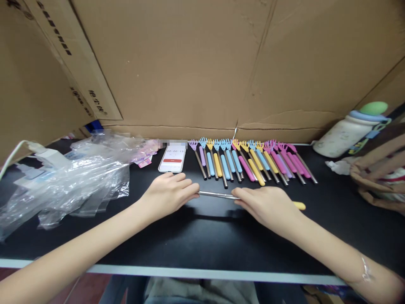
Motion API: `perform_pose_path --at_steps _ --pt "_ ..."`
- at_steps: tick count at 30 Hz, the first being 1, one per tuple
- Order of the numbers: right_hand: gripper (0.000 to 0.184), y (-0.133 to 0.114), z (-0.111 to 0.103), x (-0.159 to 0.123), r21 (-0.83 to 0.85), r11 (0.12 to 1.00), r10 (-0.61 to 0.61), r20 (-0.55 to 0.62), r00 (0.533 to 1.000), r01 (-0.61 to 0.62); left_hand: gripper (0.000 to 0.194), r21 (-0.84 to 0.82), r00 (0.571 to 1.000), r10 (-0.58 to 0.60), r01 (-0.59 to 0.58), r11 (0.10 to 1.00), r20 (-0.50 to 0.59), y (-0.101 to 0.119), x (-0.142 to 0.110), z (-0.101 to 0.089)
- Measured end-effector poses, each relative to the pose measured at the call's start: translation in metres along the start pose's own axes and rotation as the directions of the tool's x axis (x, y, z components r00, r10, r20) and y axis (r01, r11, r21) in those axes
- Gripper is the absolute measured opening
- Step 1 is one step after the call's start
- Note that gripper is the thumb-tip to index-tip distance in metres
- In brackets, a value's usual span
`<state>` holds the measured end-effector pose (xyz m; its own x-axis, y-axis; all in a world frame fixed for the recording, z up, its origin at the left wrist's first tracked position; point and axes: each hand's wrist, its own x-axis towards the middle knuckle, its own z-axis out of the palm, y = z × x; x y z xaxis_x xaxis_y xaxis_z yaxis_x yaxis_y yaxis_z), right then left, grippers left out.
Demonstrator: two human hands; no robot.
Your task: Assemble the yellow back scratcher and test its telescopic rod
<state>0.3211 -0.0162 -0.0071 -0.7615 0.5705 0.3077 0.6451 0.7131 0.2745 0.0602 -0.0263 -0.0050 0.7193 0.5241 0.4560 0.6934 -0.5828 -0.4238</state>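
Observation:
Stretched level between my hands is a telescopic back scratcher (218,194), its silver rod bare in the middle. My left hand (172,192) is closed on one end, and whatever lies under those fingers is hidden. My right hand (265,204) wraps round the other part, where a yellow handle tip (299,205) sticks out past the wrist side. Just beyond my hands, a row of back scratchers (240,162) in purple, blue, yellow and pink lies on the black table (202,249), claw heads pointing to the back.
A phone (172,158) showing a timer lies left of the row. Clear plastic bags (85,169) are heaped at the left, near a white charger (52,158) with its cable. At the right are a tilted white bottle (344,133) and a brown bag (376,173). Cardboard (190,63) walls the back.

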Motion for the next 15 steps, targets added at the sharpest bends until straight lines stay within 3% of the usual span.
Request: perform_pose_path --at_steps 4,9,15 --pt "0.027 0.044 0.001 -0.017 -0.138 0.989 0.041 -0.100 0.994 -0.054 0.022 0.147 0.998 -0.041 0.048 0.988 -0.050 -0.034 -0.021 0.003" --pt "0.031 0.103 -0.005 -0.053 -0.249 0.964 0.073 -0.081 0.994 -0.091 0.024 0.276 0.998 -0.058 0.055 0.960 0.004 -0.076 -0.051 0.000" --pt "0.031 0.114 -0.004 -0.067 -0.151 0.975 0.147 -0.092 0.985 -0.160 0.023 0.254 0.996 -0.087 0.078 0.964 0.026 -0.083 -0.059 -0.004"
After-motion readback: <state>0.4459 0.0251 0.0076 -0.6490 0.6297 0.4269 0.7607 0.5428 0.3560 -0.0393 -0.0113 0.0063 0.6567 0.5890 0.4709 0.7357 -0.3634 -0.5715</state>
